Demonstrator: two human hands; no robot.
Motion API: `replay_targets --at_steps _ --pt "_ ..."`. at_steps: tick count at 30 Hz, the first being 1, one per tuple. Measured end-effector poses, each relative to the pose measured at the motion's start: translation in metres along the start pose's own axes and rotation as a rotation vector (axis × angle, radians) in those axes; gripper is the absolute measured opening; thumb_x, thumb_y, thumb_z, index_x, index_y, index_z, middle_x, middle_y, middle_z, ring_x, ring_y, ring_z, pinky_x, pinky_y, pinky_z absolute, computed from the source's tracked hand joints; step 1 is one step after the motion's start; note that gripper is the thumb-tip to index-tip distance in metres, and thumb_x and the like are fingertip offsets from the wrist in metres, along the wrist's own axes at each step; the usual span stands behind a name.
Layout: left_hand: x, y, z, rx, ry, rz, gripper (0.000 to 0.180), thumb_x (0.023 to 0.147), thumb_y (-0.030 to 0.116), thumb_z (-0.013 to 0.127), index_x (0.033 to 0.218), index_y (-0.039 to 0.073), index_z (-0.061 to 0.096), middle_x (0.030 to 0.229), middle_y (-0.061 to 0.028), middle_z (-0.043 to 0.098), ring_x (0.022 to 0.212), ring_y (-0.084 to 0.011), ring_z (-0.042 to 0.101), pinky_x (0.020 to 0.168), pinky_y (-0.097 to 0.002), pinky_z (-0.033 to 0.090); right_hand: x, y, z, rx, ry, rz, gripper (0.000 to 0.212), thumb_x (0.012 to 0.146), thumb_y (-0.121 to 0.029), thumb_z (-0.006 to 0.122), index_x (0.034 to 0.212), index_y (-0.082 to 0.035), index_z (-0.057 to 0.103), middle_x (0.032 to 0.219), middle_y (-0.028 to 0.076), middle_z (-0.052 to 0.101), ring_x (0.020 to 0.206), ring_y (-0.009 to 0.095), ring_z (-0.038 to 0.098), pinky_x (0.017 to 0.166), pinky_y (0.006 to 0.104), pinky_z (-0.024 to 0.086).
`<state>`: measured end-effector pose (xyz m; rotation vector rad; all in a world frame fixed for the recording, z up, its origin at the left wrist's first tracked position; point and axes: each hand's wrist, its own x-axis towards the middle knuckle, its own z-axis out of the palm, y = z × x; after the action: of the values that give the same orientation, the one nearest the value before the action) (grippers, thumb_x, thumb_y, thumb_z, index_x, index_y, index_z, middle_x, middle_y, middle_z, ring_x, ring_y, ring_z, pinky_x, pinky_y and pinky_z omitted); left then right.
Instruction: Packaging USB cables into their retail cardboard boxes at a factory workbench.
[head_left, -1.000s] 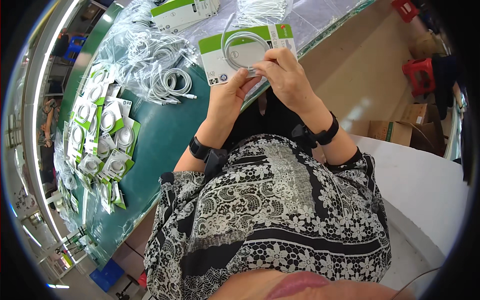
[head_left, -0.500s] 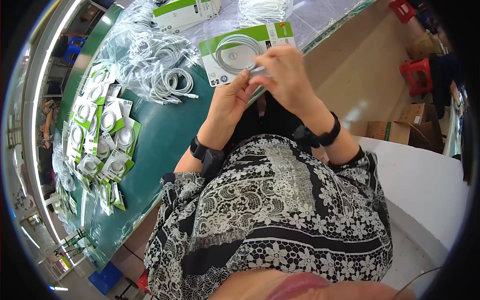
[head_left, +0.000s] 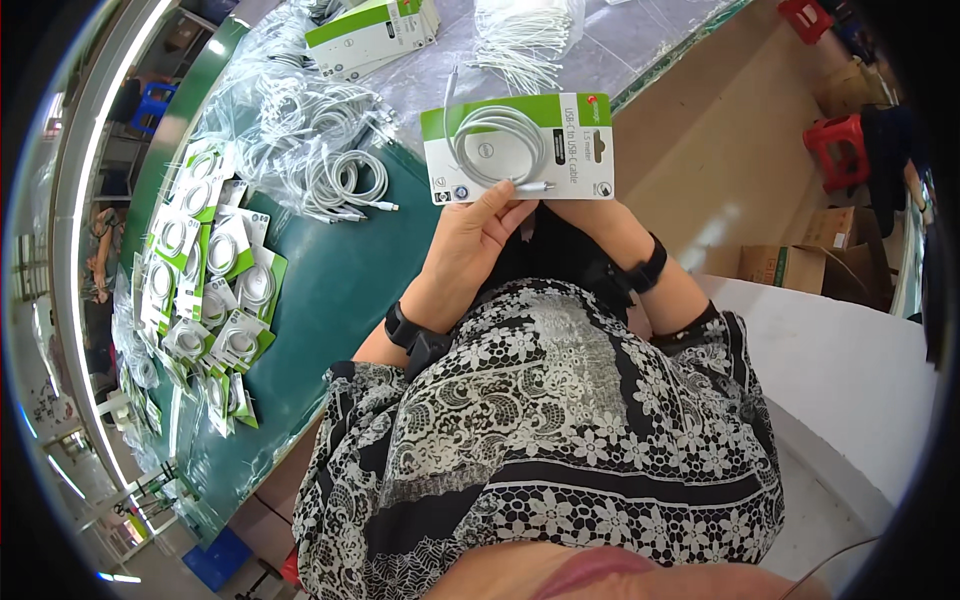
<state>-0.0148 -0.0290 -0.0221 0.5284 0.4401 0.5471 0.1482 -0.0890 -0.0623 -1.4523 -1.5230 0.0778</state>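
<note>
one carded cable (head_left: 537, 148) in left hand (head_left: 472, 232)

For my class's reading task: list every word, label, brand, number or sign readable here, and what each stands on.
Held card: legible sideways print and small icons; wording, brand and numbers not copied here.
Stacked cards: print, too small to read.
Carded cables: print, too small to read.
Cardboard box: marks, too blurred to read.

Fingers of the right hand (head_left: 580, 213) lie hidden behind the card (head_left: 584, 165); its smallest print (head_left: 442, 197) is unreadable. The upper edge cuts off the white ties (head_left: 522, 42).
</note>
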Motion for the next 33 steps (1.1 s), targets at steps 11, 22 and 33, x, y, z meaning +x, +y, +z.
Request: replay_targets --at_steps 11,22,33 --pt "0.025 -0.006 -0.026 0.082 0.042 0.197 0.024 0.093 0.004 0.059 0.116 -0.001 0.055 0.114 -0.0117 0.062 0.104 -0.0217 0.063 0.093 -0.0341 0.054 -0.025 0.018 0.02 1.281 0.033 0.673 0.019 0.096 -0.017 0.053 0.106 -0.002 0.06 0.091 0.009 0.063 0.08 0.018 0.06 0.071 0.0314 0.048" --pt "0.018 0.067 -0.049 0.661 -0.214 -0.056 0.044 0.094 0.024 0.058 0.128 -0.004 0.053 0.119 -0.0111 0.061 0.107 -0.0196 0.061 0.096 -0.0353 0.047 0.0 0.03 -0.044 1.362 -0.028 0.724 0.023 0.096 -0.02 0.055 0.104 0.001 0.06 0.083 0.007 0.064 0.06 0.013 0.056 0.053 0.0267 0.044" --pt "0.052 0.035 -0.036 0.637 -0.235 -0.234 0.023 0.096 0.021 0.057 0.109 0.003 0.059 0.089 0.0016 0.06 0.079 -0.0074 0.058 0.068 -0.0223 0.048 0.016 0.035 -0.066 0.757 -0.062 0.803 0.026 0.095 -0.024 0.059 0.1 0.002 0.062 0.086 0.006 0.063 0.062 0.01 0.057 0.055 0.0222 0.048"
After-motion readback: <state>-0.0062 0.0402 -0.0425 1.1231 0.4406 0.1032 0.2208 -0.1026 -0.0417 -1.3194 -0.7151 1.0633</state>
